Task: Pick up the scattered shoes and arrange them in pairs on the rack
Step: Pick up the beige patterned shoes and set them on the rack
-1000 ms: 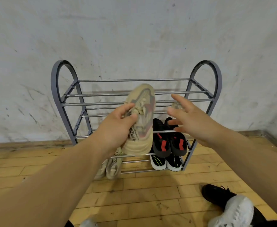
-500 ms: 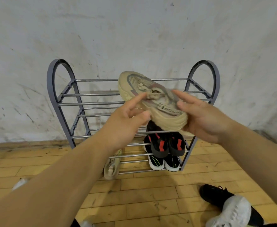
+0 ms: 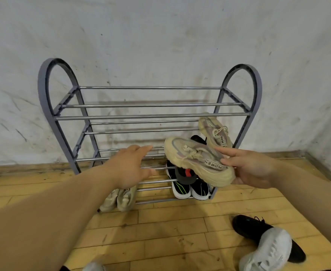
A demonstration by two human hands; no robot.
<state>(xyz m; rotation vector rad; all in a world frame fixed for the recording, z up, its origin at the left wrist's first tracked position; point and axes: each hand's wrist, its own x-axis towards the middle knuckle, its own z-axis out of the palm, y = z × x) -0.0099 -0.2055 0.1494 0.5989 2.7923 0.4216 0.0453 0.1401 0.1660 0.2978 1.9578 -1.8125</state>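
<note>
Nearest, a black shoe (image 3: 248,227) and a white shoe (image 3: 268,249) lie on the floor (image 3: 160,231). The right hand (image 3: 252,169) grips a beige sneaker (image 3: 196,159) by the heel; its strap reads roughly "ROREN". The left hand (image 3: 129,169) is spread and empty. Behind, the matching sneaker (image 3: 213,132), lettering only partly legible, sits tilted on the rack (image 3: 49,90).

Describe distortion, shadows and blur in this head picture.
Head view: wide-angle lens bows the rack outward and stretches the forearms; soft light, faint rail shadows on the wall; left hand slightly blurred, lettering on the beige shoe in the right hand readable.
</note>
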